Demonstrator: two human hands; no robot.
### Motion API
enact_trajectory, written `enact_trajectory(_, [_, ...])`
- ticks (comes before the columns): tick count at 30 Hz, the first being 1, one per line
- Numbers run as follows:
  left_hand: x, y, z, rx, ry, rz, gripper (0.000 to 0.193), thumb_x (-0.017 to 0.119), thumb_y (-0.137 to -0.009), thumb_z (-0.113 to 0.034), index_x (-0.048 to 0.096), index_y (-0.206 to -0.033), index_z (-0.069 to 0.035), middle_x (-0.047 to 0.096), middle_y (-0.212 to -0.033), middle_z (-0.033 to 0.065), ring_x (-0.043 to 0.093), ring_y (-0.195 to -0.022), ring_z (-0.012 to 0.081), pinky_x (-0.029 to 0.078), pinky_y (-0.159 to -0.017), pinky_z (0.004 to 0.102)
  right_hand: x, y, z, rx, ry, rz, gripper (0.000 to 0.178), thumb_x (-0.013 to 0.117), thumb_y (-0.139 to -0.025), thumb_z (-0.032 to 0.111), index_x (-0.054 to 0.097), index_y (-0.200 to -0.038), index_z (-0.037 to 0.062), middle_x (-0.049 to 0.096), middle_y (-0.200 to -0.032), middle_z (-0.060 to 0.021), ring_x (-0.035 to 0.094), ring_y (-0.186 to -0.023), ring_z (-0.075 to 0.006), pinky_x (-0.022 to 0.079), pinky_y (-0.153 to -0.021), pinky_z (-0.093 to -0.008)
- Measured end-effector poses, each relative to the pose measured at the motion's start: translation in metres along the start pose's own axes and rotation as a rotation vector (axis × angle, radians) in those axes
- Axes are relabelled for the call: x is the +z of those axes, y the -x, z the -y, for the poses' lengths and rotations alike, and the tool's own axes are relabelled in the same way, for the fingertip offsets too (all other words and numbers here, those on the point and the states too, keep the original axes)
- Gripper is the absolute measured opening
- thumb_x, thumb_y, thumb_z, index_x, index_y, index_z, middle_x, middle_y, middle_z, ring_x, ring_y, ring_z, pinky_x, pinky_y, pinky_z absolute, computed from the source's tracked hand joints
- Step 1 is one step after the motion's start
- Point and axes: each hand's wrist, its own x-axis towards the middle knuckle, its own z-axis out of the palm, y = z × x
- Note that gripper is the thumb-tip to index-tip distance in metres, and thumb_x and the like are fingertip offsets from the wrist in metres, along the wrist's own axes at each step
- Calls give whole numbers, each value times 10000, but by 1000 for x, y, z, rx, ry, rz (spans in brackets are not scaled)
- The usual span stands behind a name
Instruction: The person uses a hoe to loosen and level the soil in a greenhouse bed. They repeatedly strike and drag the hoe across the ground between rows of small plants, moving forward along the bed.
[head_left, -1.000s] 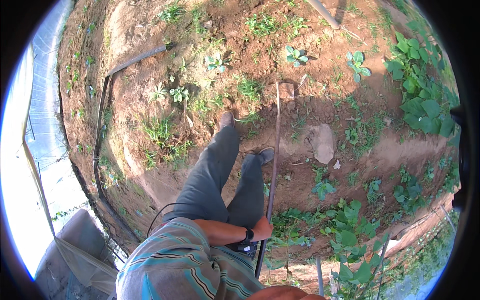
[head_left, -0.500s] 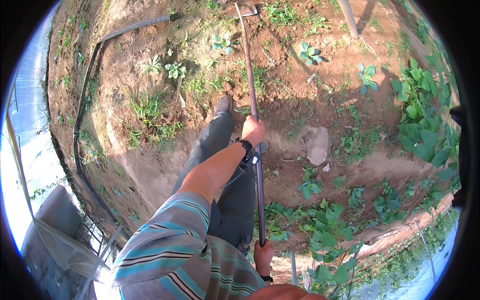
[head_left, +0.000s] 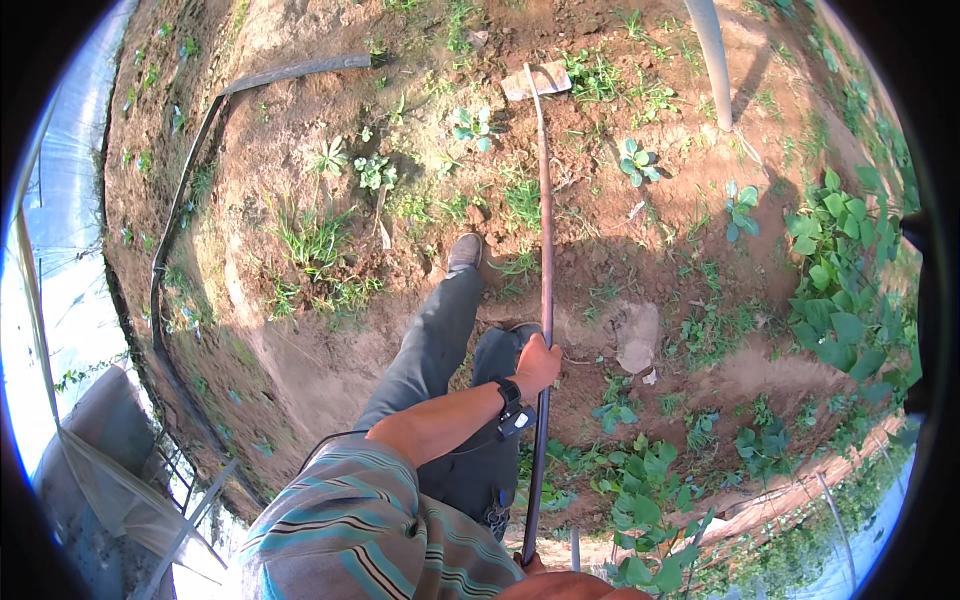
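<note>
Plastic sheeting [head_left: 78, 190]: translucent and bluish at the far left, glaring white lower down in strong daylight.
Grey bulky shape [head_left: 85, 430]: at lower left, partly draped with loose pale film [head_left: 120, 490].
Black hose [head_left: 158, 290]: laid along the ground, bent sharply near the top, flattened toward its far end.
Soil [head_left: 310, 370]: reddish brown, smooth and pale at left centre, crumbly farther up, shaded around the legs.
Grass clump [head_left: 315, 250]: rooted left of the shoes.
Seedlings [head_left: 475, 128]: bluish green, spaced in a row across the sunlit strip.
Right hand [head_left: 532, 562]: mostly hidden at the lower edge, grasping the handle's lower end.
Left hand [head_left: 540, 365]: wrapped firmly round the handle, farther up.
Hoe [head_left: 546, 230]: stretched from lower centre toward the top, blade [head_left: 553, 80] over sunlit soil beside grass; ground contact impossible to tell.
Pale flat stone [head_left: 637, 338]: right of the handle, in shade.
Grey pole [head_left: 712, 60]: planted at upper right.
Leafy plants [head_left: 840, 315]: dense and broad-leaved along the right.
</note>
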Motion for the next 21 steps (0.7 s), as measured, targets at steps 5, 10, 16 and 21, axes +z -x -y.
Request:
enact_trajectory(5, [-118,-147,-125,110,58,-305,373,609,-943,-293,566,-1069,54,684,-958,290,708,-924,434,568,-821,481,22,-122,189,-354,-50,-151,262,743,-890,246,643,-892,4,668,-765,-213,682,-744,-424,525,-696,-510])
enact_trajectory(10, [-217,-277,-189,334,-48,-524,424,603,-955,-337,601,-1067,72,712,-940,302,726,-913,456,591,-813,498,56,-206,339,-486,-97,-132,329,744,-909,297,680,-1053,9,718,-855,-229,713,-820,-433,567,-745,-510])
enact_trajectory(16, [-180,-212,-63,-45,-160,-446,436,574,-979,-338,548,-1140,67,690,-1039,319,694,-1038,457,545,-926,521,67,-141,255,-354,-9,122,297,768,-878,253,663,-932,-20,685,-779,-223,691,-738,-414,535,-681,-485])
enact_trajectory(21, [-133,-112,-2,-11,-112,-383,361,606,-993,-278,505,-1111,48,679,-957,294,684,-950,490,541,-830,544,34,-60,135,-181,55,163,277,758,-878,274,688,-970,22,685,-776,-220,697,-758,-406,547,-700,-491])
